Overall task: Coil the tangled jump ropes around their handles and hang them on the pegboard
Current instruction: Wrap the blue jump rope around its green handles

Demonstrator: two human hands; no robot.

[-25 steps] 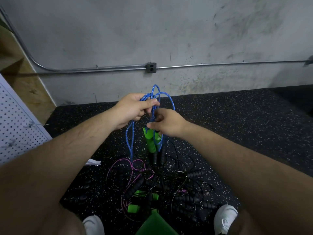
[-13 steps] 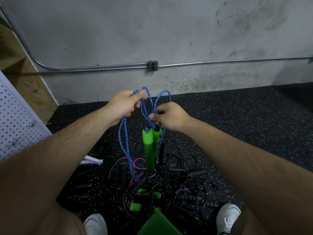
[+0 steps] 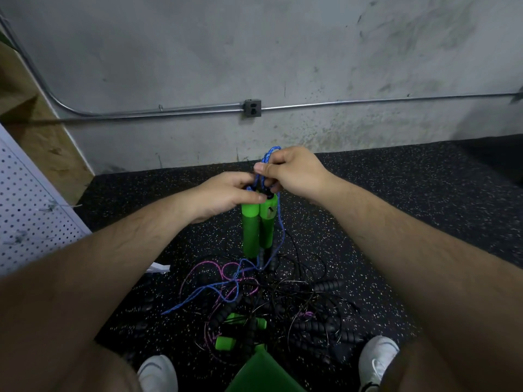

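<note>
On speckled rubber floor (image 3: 410,199) | rope tangle (image 3: 285,295) | concrete wall (image 3: 254,52) behind | pegboard (image 3: 28,216) left

The left forearm (image 3: 127,250) and right forearm (image 3: 396,236) are bare, with fine dark hair along them. The left hand (image 3: 223,198) and right hand (image 3: 294,172) are bare too, with short thumbnails. The left shoe (image 3: 157,373) and right shoe (image 3: 377,360) are white sneakers with thin dark trim.
</note>
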